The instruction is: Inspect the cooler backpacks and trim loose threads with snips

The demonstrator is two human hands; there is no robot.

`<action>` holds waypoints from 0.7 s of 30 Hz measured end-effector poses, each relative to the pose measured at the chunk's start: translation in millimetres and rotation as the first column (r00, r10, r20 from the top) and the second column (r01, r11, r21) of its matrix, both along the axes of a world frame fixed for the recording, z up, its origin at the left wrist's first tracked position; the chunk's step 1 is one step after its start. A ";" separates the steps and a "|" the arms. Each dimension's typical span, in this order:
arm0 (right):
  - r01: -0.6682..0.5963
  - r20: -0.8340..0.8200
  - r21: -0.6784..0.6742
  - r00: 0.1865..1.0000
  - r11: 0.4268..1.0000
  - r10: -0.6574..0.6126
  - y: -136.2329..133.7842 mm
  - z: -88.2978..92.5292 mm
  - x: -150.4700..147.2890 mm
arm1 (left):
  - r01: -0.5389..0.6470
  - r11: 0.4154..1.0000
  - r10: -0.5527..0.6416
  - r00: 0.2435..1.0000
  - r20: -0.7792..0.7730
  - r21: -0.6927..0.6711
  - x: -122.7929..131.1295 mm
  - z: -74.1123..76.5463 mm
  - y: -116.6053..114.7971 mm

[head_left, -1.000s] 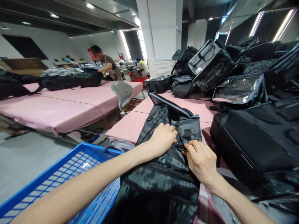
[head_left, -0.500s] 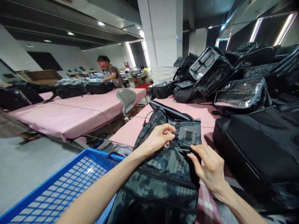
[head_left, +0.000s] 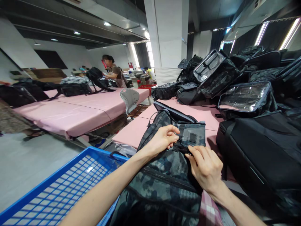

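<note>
A dark camouflage backpack (head_left: 164, 180) lies in front of me, its top part resting on the pink table and its lower end nearest my body. My left hand (head_left: 166, 138) is closed in a pinch over the upper middle of the backpack; what its fingertips hold is too small to make out. Just to the right, my right hand (head_left: 207, 166) pinches the end of a short black strap (head_left: 181, 147) on the backpack's surface. The strap's left end runs toward my left fingers. Above it, a small dark square patch (head_left: 193, 137) shows on the camouflage cloth.
A blue plastic basket (head_left: 58, 175) stands at the lower left. Many black and camouflage bags (head_left: 246, 97) are piled on the right, one large black bag (head_left: 254, 153) close by my right arm. A co-worker (head_left: 115, 73) stands by another pink table (head_left: 94, 110), near a grey chair (head_left: 129, 99).
My right hand has moved slightly left and up, closer to my left hand, which keeps its pinch. At the far table, the co-worker has raised a black bag upright. The view has shifted slightly.
</note>
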State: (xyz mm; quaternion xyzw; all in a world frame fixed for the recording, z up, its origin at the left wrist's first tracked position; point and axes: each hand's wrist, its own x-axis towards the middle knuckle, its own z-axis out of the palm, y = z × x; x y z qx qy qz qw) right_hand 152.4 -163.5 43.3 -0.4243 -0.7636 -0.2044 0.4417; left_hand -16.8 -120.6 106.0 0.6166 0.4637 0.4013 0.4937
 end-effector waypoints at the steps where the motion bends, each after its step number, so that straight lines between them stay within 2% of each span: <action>1: 0.004 0.010 0.006 1.000 1.000 -0.004 0.0 -0.7 -0.7 | 0.001 1.000 -0.001 1.000 0.010 -0.003 -0.4 -0.3 -0.1; 4: -0.021 0.010 0.008 1.000 1.000 0.021 0.4 -3.9 -2.2 | 0.004 1.000 -0.004 0.999 0.033 -0.011 -1.8 -1.6 -0.4; 9: -0.144 -0.069 -0.039 0.988 0.989 0.142 2.4 -8.7 -2.5 | 0.010 1.000 -0.009 0.998 0.056 -0.019 -3.9 -3.3 -0.3; 12: -0.221 -0.147 -0.087 0.967 0.971 0.207 6.2 -8.9 -0.1 | 0.016 1.000 -0.014 0.998 0.060 -0.021 -4.7 -3.9 0.5; 17: -0.333 -0.189 -0.116 0.932 0.936 0.309 13.1 -6.5 4.2 | 0.027 0.999 -0.023 0.997 0.079 -0.039 -4.1 -3.3 0.5; 21: -0.271 -0.211 -0.140 0.948 0.952 0.239 11.5 -4.4 0.8 | 0.031 0.998 -0.027 0.996 0.088 -0.051 -2.3 -1.9 -0.5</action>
